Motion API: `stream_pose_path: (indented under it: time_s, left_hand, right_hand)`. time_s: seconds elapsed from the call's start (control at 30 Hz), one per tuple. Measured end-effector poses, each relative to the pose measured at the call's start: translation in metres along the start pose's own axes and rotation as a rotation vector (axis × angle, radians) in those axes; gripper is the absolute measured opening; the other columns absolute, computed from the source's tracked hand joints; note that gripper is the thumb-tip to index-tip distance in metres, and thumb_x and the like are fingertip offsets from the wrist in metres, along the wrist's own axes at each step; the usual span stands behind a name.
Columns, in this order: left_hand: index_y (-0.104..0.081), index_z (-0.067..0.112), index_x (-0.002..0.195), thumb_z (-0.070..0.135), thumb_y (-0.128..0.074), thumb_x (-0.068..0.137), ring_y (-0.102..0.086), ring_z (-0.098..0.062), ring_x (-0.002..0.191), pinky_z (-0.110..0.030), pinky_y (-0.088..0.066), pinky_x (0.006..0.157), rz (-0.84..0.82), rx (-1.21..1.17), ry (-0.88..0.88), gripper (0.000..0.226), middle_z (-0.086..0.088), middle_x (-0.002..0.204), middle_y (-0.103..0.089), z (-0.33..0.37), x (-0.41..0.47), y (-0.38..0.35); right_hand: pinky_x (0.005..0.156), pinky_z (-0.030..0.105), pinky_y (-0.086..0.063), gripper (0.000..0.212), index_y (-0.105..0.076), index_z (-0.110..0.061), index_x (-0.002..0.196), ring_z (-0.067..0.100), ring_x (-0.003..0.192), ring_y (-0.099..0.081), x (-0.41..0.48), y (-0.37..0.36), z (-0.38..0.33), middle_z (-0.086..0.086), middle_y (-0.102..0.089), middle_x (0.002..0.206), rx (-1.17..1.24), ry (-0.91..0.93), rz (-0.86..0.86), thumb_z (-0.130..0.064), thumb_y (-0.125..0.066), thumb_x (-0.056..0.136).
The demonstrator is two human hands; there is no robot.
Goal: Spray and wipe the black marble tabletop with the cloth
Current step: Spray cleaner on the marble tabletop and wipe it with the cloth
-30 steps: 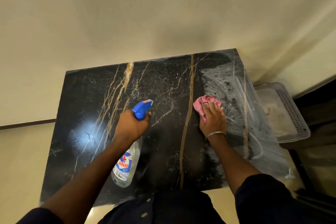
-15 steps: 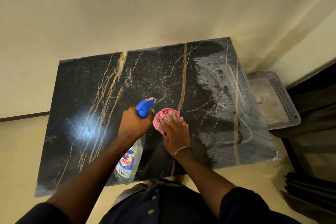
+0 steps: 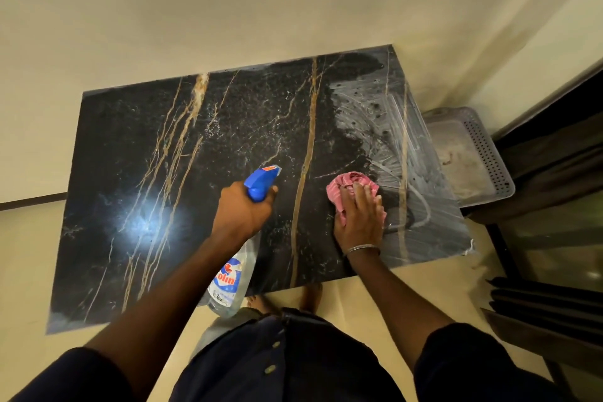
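Left hand (image 3: 243,209) clamped on spray bottle (image 3: 230,281) above black table (image 3: 137,173), right hand (image 3: 360,215) pressed flat on pink cloth (image 3: 346,184) — wet smears (image 3: 391,127) at right end, grey tray (image 3: 470,153) beside.

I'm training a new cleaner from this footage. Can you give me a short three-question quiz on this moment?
1. True or false: the right hand presses the pink cloth flat on the black marble tabletop.
2. Multiple choice: what does the left hand hold? A) a sponge B) the spray bottle with the blue trigger head C) nothing
3. Short answer: which side of the tabletop shows the whitish wet smears, the person's left or right?

Key: 1 true; 2 B; 3 right, near the grey perforated tray.
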State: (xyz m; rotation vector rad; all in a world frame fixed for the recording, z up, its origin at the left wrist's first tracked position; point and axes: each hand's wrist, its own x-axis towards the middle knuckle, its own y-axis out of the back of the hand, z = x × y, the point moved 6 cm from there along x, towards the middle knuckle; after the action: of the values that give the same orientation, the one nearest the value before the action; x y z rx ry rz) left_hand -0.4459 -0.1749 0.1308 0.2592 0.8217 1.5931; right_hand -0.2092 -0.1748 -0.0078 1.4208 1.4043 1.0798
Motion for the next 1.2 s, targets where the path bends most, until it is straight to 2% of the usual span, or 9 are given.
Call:
stream_pose_path:
  time_s: [0.2, 0.37, 0.5, 0.6, 0.73, 0.87, 0.97, 1.07, 1.2]
  left_hand:
    - [-0.050, 0.025, 0.071, 0.029, -0.066, 0.088, -0.049, -0.007, 0.048, -0.017, -0.038, 0.050, -0.034, 0.008, -0.005, 0.023, 0.005, 0.056, -0.051, -0.007, -0.014, -0.009]
    - [-0.051, 0.023, 0.070, 0.029, -0.066, 0.087, -0.049, -0.009, 0.048, -0.019, -0.040, 0.050, -0.046, 0.010, -0.025, 0.023, 0.003, 0.056, -0.051, -0.010, -0.020, -0.008]
    - [-0.055, 0.018, 0.081, 0.030, -0.065, 0.088, -0.053, -0.010, 0.053, -0.018, -0.040, 0.052, -0.072, -0.005, -0.038, 0.017, 0.002, 0.061, -0.054, -0.017, -0.028, -0.006]
    - [-0.056, 0.018, 0.081, 0.030, -0.064, 0.088, -0.053, -0.010, 0.053, -0.017, -0.040, 0.052, -0.067, 0.001, -0.053, 0.016, 0.002, 0.060, -0.054, -0.024, -0.034, -0.004]
    - [-0.057, 0.017, 0.085, 0.031, -0.064, 0.088, -0.054, -0.009, 0.054, -0.017, -0.040, 0.053, -0.077, 0.027, -0.062, 0.016, 0.003, 0.062, -0.055, -0.030, -0.043, -0.007]
    - [-0.058, 0.018, 0.089, 0.034, -0.066, 0.086, -0.058, -0.009, 0.058, -0.020, -0.042, 0.054, -0.104, 0.035, -0.052, 0.018, 0.003, 0.065, -0.058, -0.027, -0.046, -0.018]
    - [-0.057, 0.018, 0.087, 0.034, -0.066, 0.085, -0.057, -0.009, 0.057, -0.020, -0.041, 0.053, -0.094, 0.016, -0.055, 0.018, 0.002, 0.065, -0.058, -0.017, -0.045, -0.023]
    - [-0.059, 0.017, 0.088, 0.035, -0.066, 0.086, -0.058, -0.010, 0.057, -0.020, -0.043, 0.054, -0.092, 0.015, -0.064, 0.019, 0.000, 0.065, -0.060, -0.009, -0.040, -0.029]
    - [-0.058, 0.018, 0.084, 0.033, -0.066, 0.086, -0.055, -0.009, 0.054, -0.018, -0.040, 0.053, -0.109, 0.012, -0.062, 0.018, 0.002, 0.063, -0.058, 0.007, -0.031, -0.045]
  right_hand:
    - [0.115, 0.056, -0.023, 0.062, -0.035, -0.022, 0.148, 0.034, 0.145, -0.025, -0.059, -0.025, -0.072, 0.011, -0.032, 0.155, 0.040, 0.155, -0.119, -0.035, -0.037, 0.087]
    - [0.116, 0.054, -0.021, 0.063, -0.039, -0.023, 0.146, 0.032, 0.145, -0.025, -0.064, -0.022, -0.056, 0.009, -0.035, 0.154, 0.019, 0.272, -0.113, -0.027, -0.050, 0.085]
    - [0.114, 0.053, -0.024, 0.064, -0.037, -0.025, 0.147, 0.031, 0.143, -0.029, -0.058, -0.003, -0.001, 0.009, -0.038, 0.152, 0.044, 0.075, -0.027, -0.025, -0.049, 0.084]
    - [0.115, 0.052, -0.024, 0.056, -0.046, -0.022, 0.142, 0.034, 0.138, -0.036, -0.055, 0.007, 0.027, 0.012, -0.044, 0.148, 0.031, -0.055, 0.041, -0.028, -0.040, 0.086]
    - [0.111, 0.055, -0.029, 0.054, -0.049, -0.020, 0.139, 0.037, 0.137, -0.037, -0.062, 0.004, 0.018, 0.014, -0.044, 0.147, 0.034, -0.151, 0.068, -0.031, -0.043, 0.087]
    - [0.113, 0.055, -0.026, 0.056, -0.038, -0.025, 0.146, 0.033, 0.143, -0.028, -0.081, -0.016, -0.042, 0.010, -0.035, 0.153, 0.036, 0.064, -0.031, -0.030, -0.043, 0.090]
    - [0.115, 0.056, -0.021, 0.058, -0.042, -0.022, 0.143, 0.034, 0.142, -0.028, -0.092, -0.023, -0.062, 0.011, -0.038, 0.151, 0.035, 0.288, -0.107, -0.027, -0.046, 0.085]
    - [0.116, 0.056, -0.020, 0.062, -0.042, -0.024, 0.143, 0.032, 0.143, -0.027, -0.085, -0.020, -0.034, 0.008, -0.038, 0.151, 0.024, 0.360, -0.142, -0.025, -0.053, 0.082]
    - [0.113, 0.054, -0.026, 0.064, -0.035, -0.027, 0.148, 0.032, 0.144, -0.027, -0.077, 0.004, 0.039, 0.008, -0.036, 0.153, 0.018, 0.145, -0.075, -0.025, -0.050, 0.086]
